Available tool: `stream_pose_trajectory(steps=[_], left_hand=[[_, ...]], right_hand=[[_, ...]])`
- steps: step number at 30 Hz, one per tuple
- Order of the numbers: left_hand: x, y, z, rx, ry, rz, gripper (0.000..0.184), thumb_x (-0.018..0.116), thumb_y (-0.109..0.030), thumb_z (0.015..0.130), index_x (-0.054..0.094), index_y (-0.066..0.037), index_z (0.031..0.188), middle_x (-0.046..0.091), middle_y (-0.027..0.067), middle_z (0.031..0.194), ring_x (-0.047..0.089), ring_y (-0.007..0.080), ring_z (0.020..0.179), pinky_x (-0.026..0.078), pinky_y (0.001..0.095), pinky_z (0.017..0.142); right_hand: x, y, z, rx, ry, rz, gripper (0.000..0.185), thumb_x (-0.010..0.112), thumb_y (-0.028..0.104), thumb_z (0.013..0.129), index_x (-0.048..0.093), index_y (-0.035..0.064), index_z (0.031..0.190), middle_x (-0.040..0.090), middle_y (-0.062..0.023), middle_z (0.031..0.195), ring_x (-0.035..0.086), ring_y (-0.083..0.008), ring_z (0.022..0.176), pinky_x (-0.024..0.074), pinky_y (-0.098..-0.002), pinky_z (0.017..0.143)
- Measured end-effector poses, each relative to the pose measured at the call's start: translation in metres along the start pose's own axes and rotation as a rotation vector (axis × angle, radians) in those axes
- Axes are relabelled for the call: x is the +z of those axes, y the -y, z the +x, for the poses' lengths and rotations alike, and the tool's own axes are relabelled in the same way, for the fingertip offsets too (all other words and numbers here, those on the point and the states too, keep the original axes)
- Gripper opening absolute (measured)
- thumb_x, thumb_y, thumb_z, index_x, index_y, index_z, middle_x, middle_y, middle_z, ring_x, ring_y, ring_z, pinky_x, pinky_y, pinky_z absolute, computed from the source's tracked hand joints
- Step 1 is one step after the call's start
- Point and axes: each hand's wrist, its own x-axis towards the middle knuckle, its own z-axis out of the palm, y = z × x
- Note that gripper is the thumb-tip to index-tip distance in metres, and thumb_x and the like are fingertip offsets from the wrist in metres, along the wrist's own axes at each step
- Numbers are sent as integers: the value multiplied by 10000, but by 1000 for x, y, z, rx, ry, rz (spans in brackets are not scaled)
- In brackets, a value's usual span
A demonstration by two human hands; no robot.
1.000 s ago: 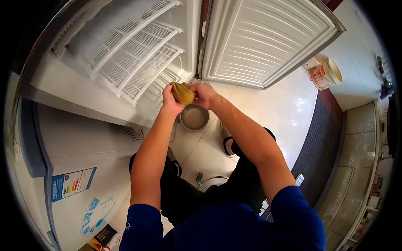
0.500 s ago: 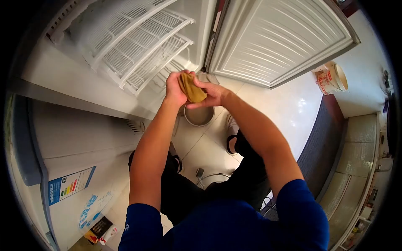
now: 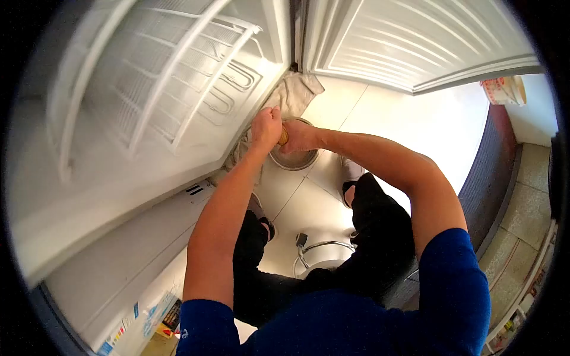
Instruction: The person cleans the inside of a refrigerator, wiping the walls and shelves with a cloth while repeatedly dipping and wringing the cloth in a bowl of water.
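Left hand (image 3: 266, 127) and right hand (image 3: 303, 135) clench a mustard cloth (image 3: 284, 136) at twelve o'clock, over a basin (image 3: 309, 161), likely so drips land inside.

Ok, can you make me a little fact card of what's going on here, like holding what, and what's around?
Left hand: closed on the cloth
Right hand: closed on it too
Cloth: yellow-brown, mostly hidden between the hands
Bowl: round, on the floor below the hands
Fridge: open, white shelves inside
Door: swung out
Rag: pale, crumpled on the floor beside the fridge
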Motion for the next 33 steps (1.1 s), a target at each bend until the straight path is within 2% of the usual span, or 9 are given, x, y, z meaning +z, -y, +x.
stream_pose_trajectory(steps=[7, 11, 14, 16, 20, 23, 25, 28, 33], left_hand=[[56, 41, 3, -375, 28, 100, 438, 485, -342, 980, 678, 45, 911, 657, 303, 1010, 610, 486, 977, 468, 532, 856], [83, 52, -3, -435, -60, 39, 451, 486, -287, 988, 666, 117, 897, 666, 323, 921, 635, 491, 911, 485, 526, 829], [104, 69, -3, -713, -52, -168, 436, 481, -295, 1008, 651, 104, 1053, 665, 295, 1105, 650, 445, 991, 508, 494, 857], [104, 49, -8, -1239, -166, -473, 471, 462, -318, 1032, 546, 84, 1261, 597, 240, 1278, 639, 401, 1051, 521, 466, 883], [82, 45, -23, -1168, 59, -737, 523, 433, -348, 1046, 422, 55, 1378, 543, 206, 1323, 618, 370, 1085, 527, 455, 888], [55, 46, -40, -795, 217, -736, 504, 464, -318, 1036, 417, 29, 1398, 524, 219, 1307, 571, 359, 1164, 491, 458, 972], [41, 56, -47, 142, 307, 27, 489, 536, -201, 981, 425, -13, 1418, 480, 230, 1360, 501, 354, 1249, 444, 455, 1038], [8, 14, -45, 683, 358, 612, 563, 585, -83, 889, 423, -25, 1425, 432, 219, 1419, 459, 366, 1288, 409, 444, 1072], [14, 32, -19, 920, 465, 582, 507, 626, -59, 819, 522, -17, 1314, 544, 145, 1262, 544, 323, 1160, 486, 413, 966]], right_hand=[[41, -71, 27, -222, -290, 65, 404, 754, 109, 696, 602, 17, 1058, 666, -231, 1021, 615, -439, 1008, 509, -468, 861], [56, -94, 24, -301, -470, -60, 389, 728, 76, 735, 524, 22, 1062, 590, -191, 1036, 597, -412, 1026, 512, -467, 847], [72, -114, 25, -294, -523, -167, 392, 708, 76, 752, 484, 34, 1071, 558, -172, 1016, 600, -401, 1011, 526, -467, 808], [72, -117, 19, -272, -559, -237, 395, 700, 77, 756, 471, 42, 1076, 553, -162, 1008, 609, -393, 996, 534, -460, 784], [71, -124, 13, -232, -522, -224, 358, 707, 74, 752, 519, 46, 1056, 623, -136, 942, 651, -341, 887, 546, -422, 690], [57, -111, -2, -43, -356, 332, 317, 718, 47, 754, 558, 57, 1028, 642, -91, 828, 662, -242, 766, 533, -365, 604], [47, -105, -9, 113, -176, 747, 295, 723, 39, 758, 576, 67, 1012, 638, -68, 769, 652, -187, 703, 519, -334, 553], [45, -103, -10, 179, 114, 1226, 258, 745, 31, 751, 590, 79, 952, 596, -23, 737, 589, -110, 623, 457, -274, 481], [38, -95, -9, 151, 386, 1101, 203, 755, 31, 735, 598, 80, 856, 591, -15, 704, 572, -118, 588, 421, -254, 459]])
